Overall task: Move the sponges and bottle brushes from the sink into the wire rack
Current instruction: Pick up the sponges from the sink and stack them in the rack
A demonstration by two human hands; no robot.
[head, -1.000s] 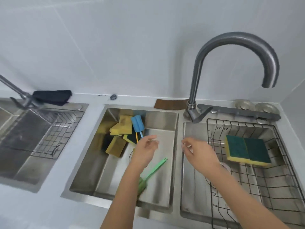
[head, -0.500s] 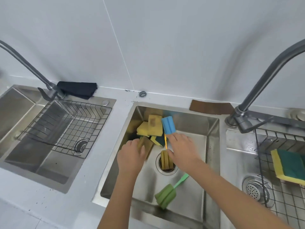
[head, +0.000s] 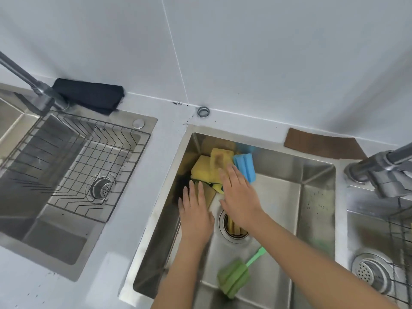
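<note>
Since half a second ago, our left hand (head: 196, 216) and right hand (head: 239, 195) have reached further into the sink (head: 316, 197), fingers spread flat, grasping nothing, over the yellow sponges (head: 207, 167) at 11 o'clock. Beside them leans the blue brush (head: 245, 166); the green brush (head: 234, 276) lies at 6 o'clock.

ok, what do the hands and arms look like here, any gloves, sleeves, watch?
Two bare hands, the left hand and the right hand, with no gloves. Both forearms are uncovered as far as the frame shows, with no sleeve edge in view. No rings, watch, bracelet or markings show on either hand or wrist.
</note>
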